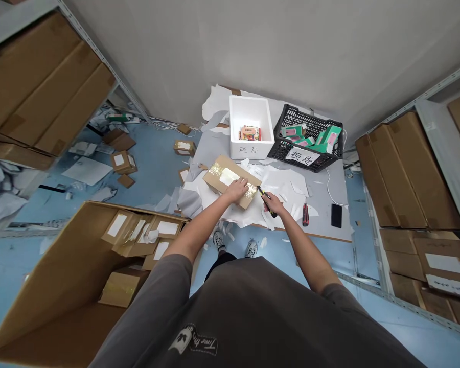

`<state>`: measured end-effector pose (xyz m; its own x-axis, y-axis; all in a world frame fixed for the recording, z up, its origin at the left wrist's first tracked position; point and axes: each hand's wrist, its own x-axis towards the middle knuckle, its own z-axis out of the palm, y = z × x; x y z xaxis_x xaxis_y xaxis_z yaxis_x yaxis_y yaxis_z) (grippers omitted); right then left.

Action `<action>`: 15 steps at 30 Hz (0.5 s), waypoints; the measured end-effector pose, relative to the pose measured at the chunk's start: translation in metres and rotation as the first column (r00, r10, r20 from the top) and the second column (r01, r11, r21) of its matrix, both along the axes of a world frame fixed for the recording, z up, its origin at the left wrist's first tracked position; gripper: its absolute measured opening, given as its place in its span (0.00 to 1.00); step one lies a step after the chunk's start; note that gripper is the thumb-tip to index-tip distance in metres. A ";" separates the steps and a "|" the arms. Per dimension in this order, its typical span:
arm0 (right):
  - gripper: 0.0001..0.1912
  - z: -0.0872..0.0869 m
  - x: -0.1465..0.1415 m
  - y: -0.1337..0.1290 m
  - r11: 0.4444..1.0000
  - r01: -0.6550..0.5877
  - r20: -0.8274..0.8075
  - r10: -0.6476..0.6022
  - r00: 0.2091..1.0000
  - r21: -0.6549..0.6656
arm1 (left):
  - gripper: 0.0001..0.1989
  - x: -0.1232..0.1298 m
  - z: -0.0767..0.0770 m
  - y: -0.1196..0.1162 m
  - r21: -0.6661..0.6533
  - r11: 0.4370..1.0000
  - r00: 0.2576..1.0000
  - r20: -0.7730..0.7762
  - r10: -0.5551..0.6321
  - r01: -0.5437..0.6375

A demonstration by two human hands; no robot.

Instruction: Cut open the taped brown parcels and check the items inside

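Observation:
A taped cardboard box (pixel 214 176) with a white label lies at an angle on the paper-covered table. My left hand (pixel 236 190) rests on its top, fingers laid out across the label and the shiny tape. In my right hand (pixel 273 203) is a yellow and black utility knife (pixel 261 191), gripped by its handle. The knife's tip is at the box's right end; whether it touches the tape I cannot tell. Torn white paper (pixel 287 181) spreads beneath and beside the box.
Behind the box stand a white foam bin (pixel 250 151) with small packets and a black crate (pixel 310 159) of green boxes. A red-black tool (pixel 305 214) and a phone (pixel 336 215) lie right. A large open carton (pixel 53 276) holding parcels stands left; loaded shelves flank both sides.

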<state>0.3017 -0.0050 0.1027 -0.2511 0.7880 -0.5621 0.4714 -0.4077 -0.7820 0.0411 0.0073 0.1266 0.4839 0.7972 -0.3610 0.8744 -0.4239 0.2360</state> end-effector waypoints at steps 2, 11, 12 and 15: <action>0.21 -0.001 0.007 -0.001 0.997 -0.082 0.040 0.082 0.996 0.011 | 0.50 0.000 -0.002 -0.002 -0.023 1.000 1.000 -0.002 0.004 -0.004; 0.20 0.002 -0.004 0.013 0.985 -0.161 0.083 0.167 0.983 -0.066 | 0.61 0.015 -0.008 0.006 -0.081 0.994 0.986 -0.157 0.057 -0.070; 0.20 0.002 -0.004 0.014 0.979 -0.183 0.078 0.190 0.979 -0.091 | 0.61 0.017 -0.009 0.006 -0.089 0.992 0.983 -0.171 0.069 -0.086; 0.21 -0.002 -0.002 0.013 0.958 -0.231 0.023 0.238 0.971 -0.170 | 0.61 0.018 -0.009 0.004 -0.095 0.990 0.980 -0.179 0.084 -0.103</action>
